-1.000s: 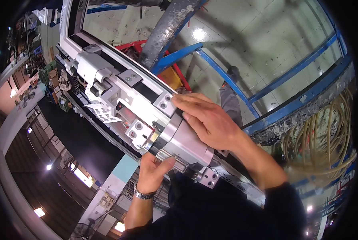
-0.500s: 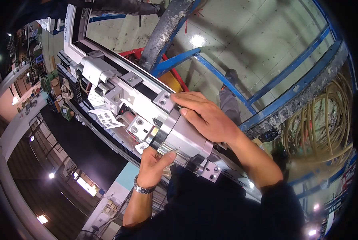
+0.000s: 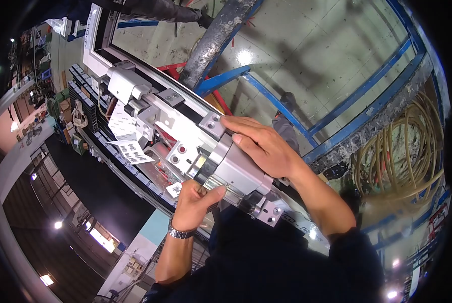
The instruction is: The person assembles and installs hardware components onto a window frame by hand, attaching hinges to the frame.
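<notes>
A grey metal housing (image 3: pixel 242 169) is mounted along a long white frame (image 3: pixel 183 123), with a clear-windowed cylinder (image 3: pixel 217 183) on its near side. My left hand (image 3: pixel 191 202), with a metal watch at the wrist, curls round the near side of this unit, its thumb lying on the cylinder; some fingers are hidden beneath. My right hand (image 3: pixel 266 146) lies over the housing's far side, fingers stretched out, tips touching a drilled metal plate (image 3: pixel 213 124). A second grey housing (image 3: pixel 127 86) and another drilled plate (image 3: pixel 170 97) sit farther up the frame.
Printed paper sheets (image 3: pixel 130 151) lie beside the frame, left of my hands. A blue metal stand (image 3: pixel 281 103) is beyond it. Coiled hose (image 3: pixel 400 151) hangs at the right. Another person's leg (image 3: pixel 170 11) shows at the top, and dark bins (image 3: pixel 85 101) stand left.
The view has shifted slightly. Both hands stay on the unit in nearly the same places, the left thumb still on the cylinder.
</notes>
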Motion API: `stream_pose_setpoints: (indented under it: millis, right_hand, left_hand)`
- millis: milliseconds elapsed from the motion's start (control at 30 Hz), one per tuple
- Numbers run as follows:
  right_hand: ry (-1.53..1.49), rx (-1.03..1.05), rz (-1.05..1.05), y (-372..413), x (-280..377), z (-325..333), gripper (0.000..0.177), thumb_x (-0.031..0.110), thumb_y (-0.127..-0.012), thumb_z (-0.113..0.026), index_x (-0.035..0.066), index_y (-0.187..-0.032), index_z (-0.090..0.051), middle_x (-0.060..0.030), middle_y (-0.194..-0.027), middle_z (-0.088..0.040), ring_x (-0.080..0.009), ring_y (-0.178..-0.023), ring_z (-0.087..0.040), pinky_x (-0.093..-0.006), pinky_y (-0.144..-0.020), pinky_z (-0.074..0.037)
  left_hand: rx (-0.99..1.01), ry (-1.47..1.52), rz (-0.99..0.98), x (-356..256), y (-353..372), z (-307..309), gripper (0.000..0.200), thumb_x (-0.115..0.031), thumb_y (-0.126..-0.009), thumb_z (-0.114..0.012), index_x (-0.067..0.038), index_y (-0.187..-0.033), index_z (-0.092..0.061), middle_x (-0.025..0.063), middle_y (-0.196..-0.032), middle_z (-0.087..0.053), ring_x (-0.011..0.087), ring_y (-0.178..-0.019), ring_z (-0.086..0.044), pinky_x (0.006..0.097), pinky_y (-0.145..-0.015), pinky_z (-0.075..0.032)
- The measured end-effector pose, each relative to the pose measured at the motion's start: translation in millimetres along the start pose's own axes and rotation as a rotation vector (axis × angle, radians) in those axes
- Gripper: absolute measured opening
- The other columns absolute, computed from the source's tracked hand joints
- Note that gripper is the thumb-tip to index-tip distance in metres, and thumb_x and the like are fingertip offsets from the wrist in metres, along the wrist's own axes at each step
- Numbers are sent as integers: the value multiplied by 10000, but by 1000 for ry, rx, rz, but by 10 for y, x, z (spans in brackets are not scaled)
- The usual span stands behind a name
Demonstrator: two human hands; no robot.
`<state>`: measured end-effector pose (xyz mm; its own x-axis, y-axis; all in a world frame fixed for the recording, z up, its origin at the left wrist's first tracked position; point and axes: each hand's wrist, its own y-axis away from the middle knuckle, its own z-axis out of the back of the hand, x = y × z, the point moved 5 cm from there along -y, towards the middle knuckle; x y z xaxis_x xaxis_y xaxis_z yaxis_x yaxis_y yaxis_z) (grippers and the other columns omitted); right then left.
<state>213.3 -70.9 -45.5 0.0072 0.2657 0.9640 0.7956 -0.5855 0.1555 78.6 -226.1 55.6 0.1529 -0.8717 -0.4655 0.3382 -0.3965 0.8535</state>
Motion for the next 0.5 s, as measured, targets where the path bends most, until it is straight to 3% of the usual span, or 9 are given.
stream_pose_setpoints:
  millis: [67, 200, 267, 500]
  right_hand:
    - [18, -3, -22, 15, 29, 9, 442, 221, -1078, -514, -47, -1421, -593, -240, -1481, -586, -370, -1400, -545, -421, -1182, -402]
    - [24, 11, -65, 15, 25, 8, 451, 244, -1089, -503, -36, -1433, -588, -229, -1507, -568, -360, -1422, -528, -405, -1189, -396]
    - [33, 26, -75, 11, 32, -10, 457, 255, -1094, -497, -33, -1437, -585, -223, -1515, -563, -358, -1427, -522, -406, -1194, -392]
    - [50, -15, -64, 58, 56, -43, 467, 277, -1105, -485, -29, -1445, -578, -217, -1532, -547, -349, -1449, -493, -410, -1206, -369]
  left_hand:
    - [28, 15, -7, -7, -15, 2, 406, -122, -910, -801, -70, -605, -538, -89, -581, -462, 27, -537, -358, 265, -493, -260]
    - [2, 69, -18, -190, 39, -152, 115, -92, -934, -748, -3, -904, -682, -86, -672, -531, 11, -579, -395, 247, -522, -284]
    - [3, 74, -34, -187, 80, -177, 131, -79, -947, -720, 14, -1036, -697, -87, -705, -551, 5, -588, -402, 243, -528, -287]
    - [-30, 144, -80, -163, 68, -155, 206, -54, -909, -711, 44, -1090, -717, -43, -848, -666, 48, -734, -537, 250, -658, -426]
